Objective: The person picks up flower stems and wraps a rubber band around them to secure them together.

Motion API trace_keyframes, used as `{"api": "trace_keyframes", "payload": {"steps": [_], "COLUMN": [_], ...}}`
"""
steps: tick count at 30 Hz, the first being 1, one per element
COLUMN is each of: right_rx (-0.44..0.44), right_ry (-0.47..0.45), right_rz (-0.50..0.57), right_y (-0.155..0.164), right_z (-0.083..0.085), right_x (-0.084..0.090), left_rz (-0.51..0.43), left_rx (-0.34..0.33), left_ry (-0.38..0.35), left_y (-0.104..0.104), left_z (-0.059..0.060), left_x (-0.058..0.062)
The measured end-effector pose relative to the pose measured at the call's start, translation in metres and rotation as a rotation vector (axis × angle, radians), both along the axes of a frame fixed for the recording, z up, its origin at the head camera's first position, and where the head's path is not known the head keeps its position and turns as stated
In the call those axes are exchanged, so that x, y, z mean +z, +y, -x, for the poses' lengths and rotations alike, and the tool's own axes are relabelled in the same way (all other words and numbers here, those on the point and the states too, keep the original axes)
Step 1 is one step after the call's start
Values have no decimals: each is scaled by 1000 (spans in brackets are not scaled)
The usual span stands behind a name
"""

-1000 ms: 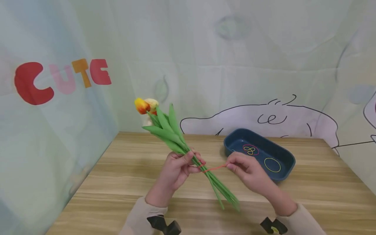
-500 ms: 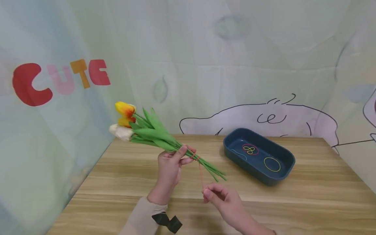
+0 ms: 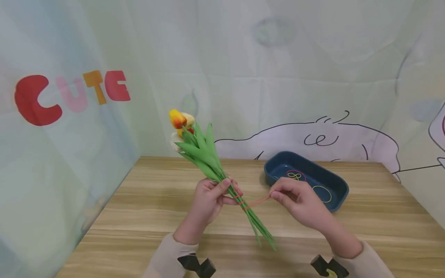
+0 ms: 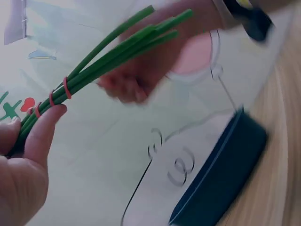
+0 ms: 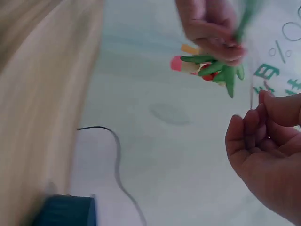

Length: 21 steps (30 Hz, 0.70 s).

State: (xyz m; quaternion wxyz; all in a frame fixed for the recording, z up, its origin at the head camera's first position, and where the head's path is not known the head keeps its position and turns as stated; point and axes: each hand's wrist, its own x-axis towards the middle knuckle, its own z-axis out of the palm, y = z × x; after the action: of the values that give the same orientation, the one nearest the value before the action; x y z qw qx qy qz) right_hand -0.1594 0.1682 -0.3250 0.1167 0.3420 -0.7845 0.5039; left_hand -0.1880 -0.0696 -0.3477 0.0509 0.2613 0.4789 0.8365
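A bunch of artificial tulips (image 3: pixel 203 152) with green stems (image 4: pixel 108 56) and orange, yellow and white heads is held above the wooden table. My left hand (image 3: pixel 212 200) grips the stems mid-length, flower heads up and to the left. A red rubber band (image 3: pixel 255 201) is wound round the stems (image 4: pixel 66 88) and stretches to the right. My right hand (image 3: pixel 295 199) pinches the band's free end, pulling it taut just right of the stems. The right wrist view shows curled fingers (image 5: pixel 263 141) and the blurred flowers (image 5: pixel 211 68).
A dark blue oblong tray (image 3: pixel 338 187) stands on the table behind my right hand, holding several loose rubber bands, pink and yellow. The wooden table (image 3: pixel 139 208) is walled by printed cloth at the back and left.
My right hand swung the band from the right down toward me and back up to the right, adding a turn round the stems. The bunch tipped left, then came back upright.
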Motion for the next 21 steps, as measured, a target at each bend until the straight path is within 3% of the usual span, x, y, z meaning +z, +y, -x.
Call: {"api": "trace_keyframes", "payload": {"steps": [3,6,7,11,13,17,21], "right_rx": [39,68,54,0,-19,-15,-108], "right_ry": [-86,-169,-182,-377,-460,-500,-370], "right_rz": [47,130,149,279,343,382,212], "right_y": [-3,-15,-22,-51,-65,-83,-75], "right_z": [4,1,-2,-19,-29,-44,-48], "right_x": [-19,-44,-52,-74,-80,-78,-61], "left_rz": [-91,-140,-153,-178,-177,-125,-36], "left_rx": [-91,-77,-52,120,212,376,494], "left_ry": [-94,-187,-220,-345,-365,-259,-57], "left_y": [0,2,3,9,11,13,12], "left_z": [0,1,1,4,5,8,11], "left_x": [-1,-1,-1,-2,-5,-10,-13]}}
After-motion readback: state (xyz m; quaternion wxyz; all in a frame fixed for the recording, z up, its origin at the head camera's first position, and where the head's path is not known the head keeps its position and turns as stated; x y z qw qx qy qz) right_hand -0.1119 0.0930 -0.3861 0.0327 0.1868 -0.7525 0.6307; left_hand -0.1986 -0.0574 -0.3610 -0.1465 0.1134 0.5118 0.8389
